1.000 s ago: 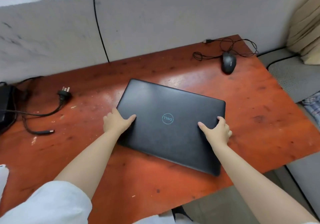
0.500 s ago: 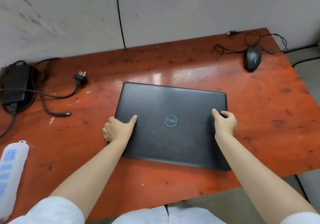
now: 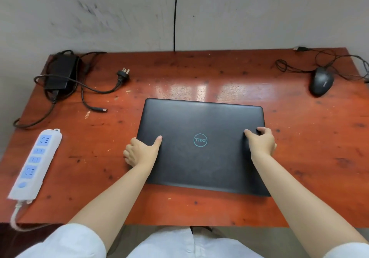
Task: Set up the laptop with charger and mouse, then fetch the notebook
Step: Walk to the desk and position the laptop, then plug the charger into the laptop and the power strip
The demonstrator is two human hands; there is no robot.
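1. Gripping the closed laptop [image 3: 201, 144] at its two side edges, your left hand [image 3: 140, 151] has its thumb flat on the lid and its fingers curled around the left edge.
2. Your right hand [image 3: 261, 143] clasps the right edge the same way, thumb on the lid.
3. Laptop lies flat, mid-table, its near edge set back from the table's [image 3: 311, 158] near edge.
4. Bare wood runs right of the laptop out to the table's right edge.
5. Far right, the mouse [image 3: 321, 81] sits with its cable looped behind it.
6. Far left, the charger [image 3: 61, 72] lies in tangled cord, with its plug [image 3: 123, 74] nearer the middle.
7. Near left, a white power strip [image 3: 36, 162] lies along the table's left edge.
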